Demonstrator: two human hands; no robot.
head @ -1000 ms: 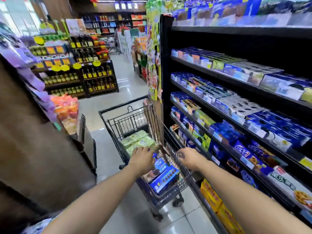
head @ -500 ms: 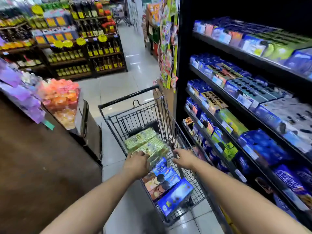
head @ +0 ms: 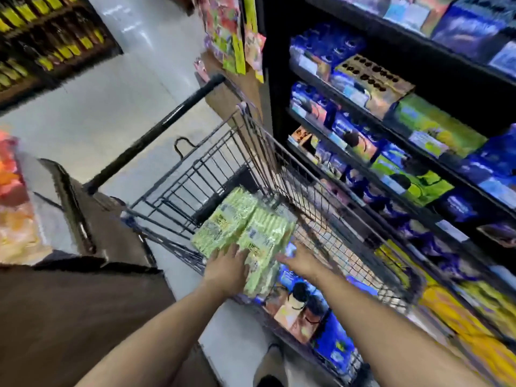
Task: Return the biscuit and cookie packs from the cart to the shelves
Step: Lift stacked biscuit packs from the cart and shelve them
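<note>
Pale green plastic biscuit packs (head: 245,227) with small yellow and blue label patches fill the dark blue-grey wire cart (head: 321,219), alongside glossy blue cardboard cookie boxes (head: 335,339). The black shelves (head: 275,79) show lime-green cardboard boxes (head: 435,127) and bright yellow packs (head: 469,325).

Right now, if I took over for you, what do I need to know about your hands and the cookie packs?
Left hand: open, fingers flat on the green packs.
Right hand: open, reaching to their right edge; contact is blurred.
Green packs lie in the cart, with blue and brown packs nearer you.
Done: nothing lifted out yet.
Left: carry every pack to the shelves on the right.
</note>
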